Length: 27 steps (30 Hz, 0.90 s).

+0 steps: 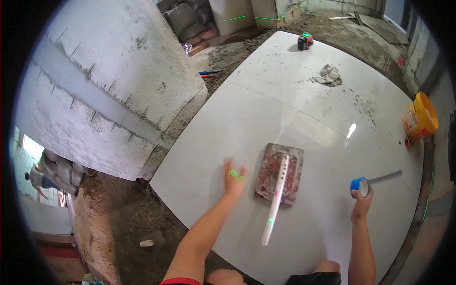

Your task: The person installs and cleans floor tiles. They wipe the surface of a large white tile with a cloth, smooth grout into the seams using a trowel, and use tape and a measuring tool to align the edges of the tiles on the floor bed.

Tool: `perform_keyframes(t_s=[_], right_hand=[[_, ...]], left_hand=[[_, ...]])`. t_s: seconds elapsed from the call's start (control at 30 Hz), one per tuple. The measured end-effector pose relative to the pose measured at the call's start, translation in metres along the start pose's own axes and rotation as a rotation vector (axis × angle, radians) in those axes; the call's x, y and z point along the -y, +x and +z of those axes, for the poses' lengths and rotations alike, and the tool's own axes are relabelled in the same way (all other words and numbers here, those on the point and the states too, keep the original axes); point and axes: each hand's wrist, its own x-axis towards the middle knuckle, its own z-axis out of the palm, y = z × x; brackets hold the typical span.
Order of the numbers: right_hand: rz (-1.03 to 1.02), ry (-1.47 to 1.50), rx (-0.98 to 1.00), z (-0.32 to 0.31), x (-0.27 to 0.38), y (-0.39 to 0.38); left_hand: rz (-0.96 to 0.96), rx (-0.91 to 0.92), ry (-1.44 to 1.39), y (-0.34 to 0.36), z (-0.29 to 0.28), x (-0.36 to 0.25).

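Observation:
My right hand (pixel 362 206) grips a roll of blue tape (pixel 355 186) over the right part of a large pale floor tile (pixel 204 137). Just beyond the roll lies a thin grey strip with fine marks or teeth (pixel 385 177), perhaps a ruler; I cannot tell whether it touches the tape. Blurred by motion, my left hand (pixel 233 179) is over the tile with thumb and fingers apart and nothing visible in it; a green laser line crosses it. Between my hands rests a tool with a stained reddish flat plate (pixel 295 183) and a long whitish handle (pixel 274 209).
A laser level (pixel 305 42) stands at the tiles' far end, with a dirty rag (pixel 330 76) and crumbs nearer. At right is a yellow bucket (pixel 420 116). A rough concrete wall (pixel 118 57) rises at left beside muddy ground (pixel 137 223). Another person (pixel 40 181) bends far left.

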Motion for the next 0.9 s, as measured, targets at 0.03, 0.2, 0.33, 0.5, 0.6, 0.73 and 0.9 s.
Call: perform_keyframes(t_s=[0.03,0.2,0.33,0.5,0.6,0.73,0.9], right_hand=[[0.032,-0.029,0.078,0.037,0.02,-0.007],[-0.298,-0.489,0.486,0.23,0.074,-0.012],[-0.34,-0.596,0.62,0.374,0.05,0.0],[-0.39,-0.531,0.893,0.508,0.018,0.028],[-0.32,-0.54,1.101,0.566,0.019,0.053],[-0.521,-0.602,1.188,0.612,0.026,0.081],[-0.403,-0.636,0.854,0.6,0.029,0.081]], left_hand=[[-0.157,-0.015,0.205,0.012,-0.018,0.023],[-0.481,-0.266,0.545,0.047,-0.035,0.086],[-0.385,-0.53,0.713,0.055,-0.017,0.088],[-0.467,-0.371,0.656,0.066,-0.028,0.082],[-0.501,-0.307,0.7,0.075,-0.032,0.079],[-0.472,-0.31,0.729,0.079,-0.026,0.079],[-0.479,-0.261,0.708,0.078,-0.021,0.082]])
